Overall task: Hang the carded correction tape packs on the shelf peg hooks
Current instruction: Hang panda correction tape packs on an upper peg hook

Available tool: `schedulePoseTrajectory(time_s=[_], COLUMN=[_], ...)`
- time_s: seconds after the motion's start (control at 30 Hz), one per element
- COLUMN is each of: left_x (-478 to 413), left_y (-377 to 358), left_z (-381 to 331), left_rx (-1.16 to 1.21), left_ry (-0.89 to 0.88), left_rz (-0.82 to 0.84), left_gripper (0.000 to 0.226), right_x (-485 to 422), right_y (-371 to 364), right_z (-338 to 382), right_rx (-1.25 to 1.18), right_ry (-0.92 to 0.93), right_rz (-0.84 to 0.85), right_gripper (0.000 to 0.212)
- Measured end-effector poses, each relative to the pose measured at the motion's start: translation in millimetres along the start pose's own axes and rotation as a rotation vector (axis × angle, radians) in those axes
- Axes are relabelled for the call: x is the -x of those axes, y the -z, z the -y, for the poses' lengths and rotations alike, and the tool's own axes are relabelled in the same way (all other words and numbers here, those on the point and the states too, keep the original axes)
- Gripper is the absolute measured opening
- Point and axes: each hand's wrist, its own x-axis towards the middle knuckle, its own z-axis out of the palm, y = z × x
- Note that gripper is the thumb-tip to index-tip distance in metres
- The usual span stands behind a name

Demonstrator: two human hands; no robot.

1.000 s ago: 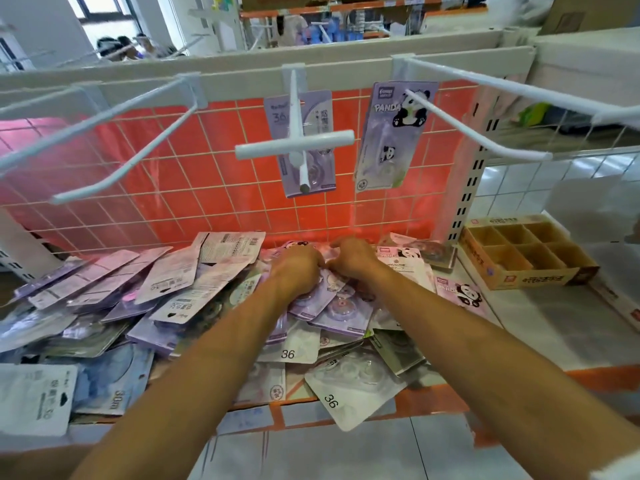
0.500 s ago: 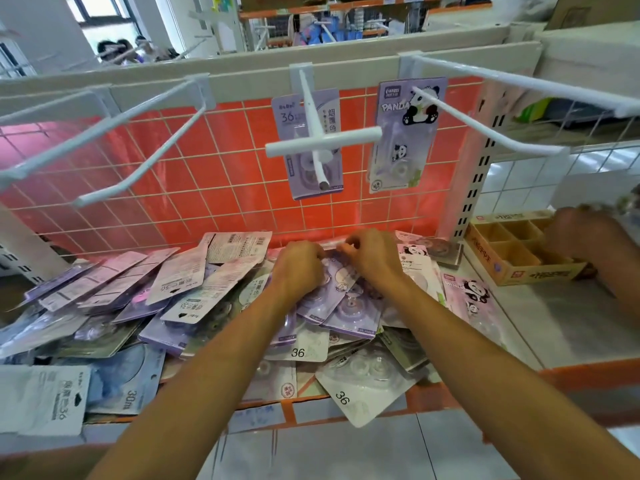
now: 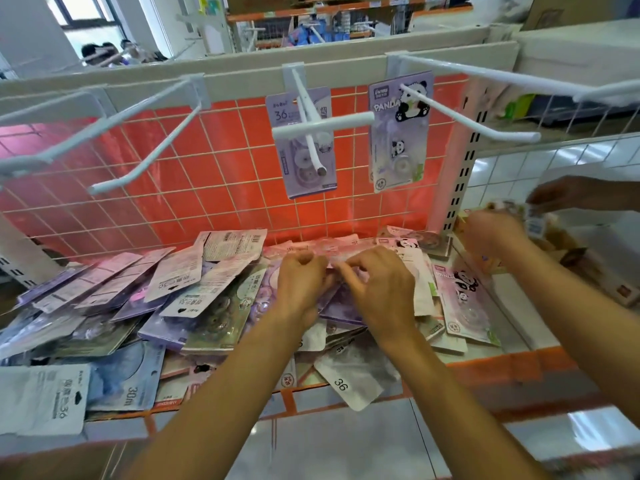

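1. The left hand (image 3: 300, 284) is at the back middle of the shelf (image 3: 502, 374), on top of the pile of packs (image 3: 194, 299). Its fingers are curled in and pinch the purple pack (image 3: 341, 308).
2. The right hand (image 3: 379, 289) is just beside the left. Its fingers are bent down and its tips grip the same purple pack. The hold under the knuckles is hidden.
3. The pile spreads from the shelf's left edge almost to its right edge. A "36" pack (image 3: 349, 381) overhangs the front edge. A panda pack (image 3: 465, 303) lies flat near the right edge.
4. On the centre peg hook (image 3: 313, 133) hangs one lilac pack (image 3: 294, 168). On the right peg hook (image 3: 471, 114) hangs one panda card (image 3: 388, 140).
5. Beyond the right edge, another person's hands (image 3: 493, 232) hold something blurred.
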Motion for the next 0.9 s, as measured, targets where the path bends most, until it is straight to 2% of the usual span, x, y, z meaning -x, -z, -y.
schedulePoseTrajectory(time_s=[0.03, 0.13, 0.2, 0.27, 0.37, 0.47, 0.6, 0.77, 0.9], left_x=[2.4, 2.8, 9.1, 11.3, 17.6, 25.5, 29.0, 32.6, 33.8], left_y=[-1.0, 1.7, 5.9, 12.1, 18.9, 23.3, 31.2, 35.1, 39.3], left_z=[1.1, 8.2, 6.7, 6.7, 9.7, 12.9, 20.8, 23.8, 25.5], left_rx=[0.022, 0.067, 0.09, 0.049, -0.026, -0.041, -0.053, -0.058, -0.047], left_ry=[0.016, 0.051, 0.049, 0.033, -0.027, -0.058, -0.082, -0.115, -0.126], left_rz=[-0.033, -0.092, -0.074, -0.054, -0.022, -0.029, -0.019, 0.064, 0.124], left_gripper=[0.008, 0.041, 0.045, 0.036, 0.035, 0.034, 0.034, 0.032, 0.029], right_x=[4.7, 15.6, 20.5, 23.1, 20.6, 10.7, -3.6, -20.2, -28.0], right_y=[-0.1, 0.0, 1.8, 4.7, 9.1, 13.5, 14.3, 20.4, 19.7], right_z=[1.9, 4.3, 4.2, 5.6, 8.2, 8.6, 7.7, 14.3, 21.7], right_rx=[0.002, -0.018, -0.051, -0.094, -0.122, -0.119, -0.208, -0.421, -0.565], right_ry=[0.026, 0.041, 0.045, 0.019, -0.059, -0.131, -0.25, -0.493, -0.566], right_rz=[0.004, 0.054, 0.092, 0.124, 0.105, 0.039, 0.067, 0.14, 0.162], right_gripper=[0.025, 0.026, 0.029, 0.036, 0.04, 0.035, 0.016, 0.029, 0.014])
